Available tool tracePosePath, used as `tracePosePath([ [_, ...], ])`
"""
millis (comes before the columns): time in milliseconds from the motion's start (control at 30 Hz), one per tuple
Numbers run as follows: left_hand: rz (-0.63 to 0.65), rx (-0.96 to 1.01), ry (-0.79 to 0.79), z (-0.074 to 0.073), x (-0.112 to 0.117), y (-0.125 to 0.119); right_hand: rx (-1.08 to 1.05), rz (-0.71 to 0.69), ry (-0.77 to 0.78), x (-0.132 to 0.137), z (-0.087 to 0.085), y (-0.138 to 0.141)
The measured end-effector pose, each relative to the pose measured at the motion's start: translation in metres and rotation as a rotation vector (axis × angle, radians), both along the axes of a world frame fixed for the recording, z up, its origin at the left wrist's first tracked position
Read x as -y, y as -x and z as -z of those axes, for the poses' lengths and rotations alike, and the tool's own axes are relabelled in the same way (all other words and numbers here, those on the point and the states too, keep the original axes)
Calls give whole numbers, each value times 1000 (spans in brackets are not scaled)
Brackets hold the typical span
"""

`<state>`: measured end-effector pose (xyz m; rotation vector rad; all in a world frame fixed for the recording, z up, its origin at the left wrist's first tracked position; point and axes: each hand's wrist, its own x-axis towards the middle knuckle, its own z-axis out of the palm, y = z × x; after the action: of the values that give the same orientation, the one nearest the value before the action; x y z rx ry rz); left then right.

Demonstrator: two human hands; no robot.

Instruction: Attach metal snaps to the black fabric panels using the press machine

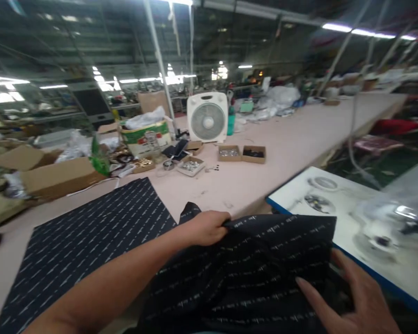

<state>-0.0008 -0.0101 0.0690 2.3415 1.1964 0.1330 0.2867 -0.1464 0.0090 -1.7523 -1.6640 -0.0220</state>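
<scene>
1. Lower centre of the frame: black fabric (251, 278) with thin pale dashes, bunched and held up over the table edge.
2. Lower left: flat fabric panel (83, 250) of the same print, lying on the pale table (264, 185).
3. Middle of the frame: two small cardboard trays side by side, the left tray (229, 153) holding silvery parts, the right tray (253, 154) dark parts.
4. Just left of those, nearer the fan: white tray (191, 165) with silvery parts.
5. Left of centre: green-and-white carton (146, 138) with a white plastic bag (145, 117) bulging from the top.
6. Far left, off the table's edge: open cardboard boxes (55, 176), contents unclear.
7. Behind the trays: white box fan (207, 117), upright on the table, with a teal bottle (231, 123) just beside it.
8. Right of the frame: white board (334, 204) with a blue edge, under a clear plastic bag (393, 222).
9. Centre: left hand (209, 227) closed on the fabric's upper edge, forearm reaching across from the lower left over the panel.
10. Lower right: right hand (355, 297) open, fingers (320, 306) spread on the fabric's near side, no pinch visible.
</scene>
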Motion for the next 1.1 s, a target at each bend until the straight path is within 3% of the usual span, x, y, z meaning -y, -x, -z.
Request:
tracePosePath([
  [33,40,12,15,0,-2,-9,40,28,-113,2,-11,3],
  [100,95,35,63,-1,-2,-24,145,-79,-216,-4,-28,18],
  [167,137,87,107,-2,-1,-35,221,-238,-187,-21,-36,36],
  [267,188,159,131,-4,-2,-41,129,-482,122,-49,-28,49],
  [367,222,103,177,-3,-5,-38,-152,-601,467,-65,-14,47],
  [500,317,-56,291,-1,-8,-31,-428,-616,634,-68,-9,44],
  [600,309,-126,283,4,-10,-29,-610,-646,774,-67,-10,47],
  [700,318,-45,307,12,-12,-28,-785,-621,858,-66,-7,50],
  [800,320,117,431,22,-14,-25,-889,-579,849,-66,-5,51],
  [967,193,134,711,34,-15,-22,-758,-531,764,-65,-4,51],
  [1100,154,169,821,36,-15,-18,-623,-507,677,-64,-7,55],
])
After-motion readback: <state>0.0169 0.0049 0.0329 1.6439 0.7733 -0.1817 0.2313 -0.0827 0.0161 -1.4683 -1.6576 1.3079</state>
